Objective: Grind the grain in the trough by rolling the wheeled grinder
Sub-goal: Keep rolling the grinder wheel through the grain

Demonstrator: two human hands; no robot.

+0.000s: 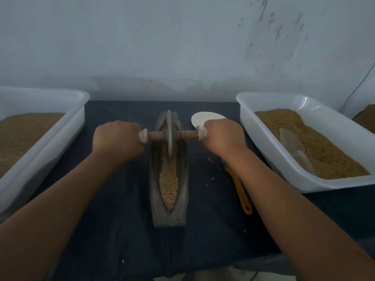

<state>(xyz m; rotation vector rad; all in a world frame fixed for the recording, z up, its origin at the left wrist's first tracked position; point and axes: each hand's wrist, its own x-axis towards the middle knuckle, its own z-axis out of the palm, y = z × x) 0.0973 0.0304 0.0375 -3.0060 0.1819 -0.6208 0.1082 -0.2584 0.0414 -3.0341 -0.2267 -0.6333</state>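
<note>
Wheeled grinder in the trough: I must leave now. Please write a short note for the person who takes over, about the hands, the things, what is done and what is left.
Hands: the left hand grips the left end of the axle of the wheeled grinder; the right hand grips the right end.
Things: the grinder stands upright in the far half of the trough, with its wheel on the grain.
Done: hard to tell; the grain in the near half looks coarse, mostly whole.
Left: roll the wheel along the whole trough until the grain is fine.
</note>
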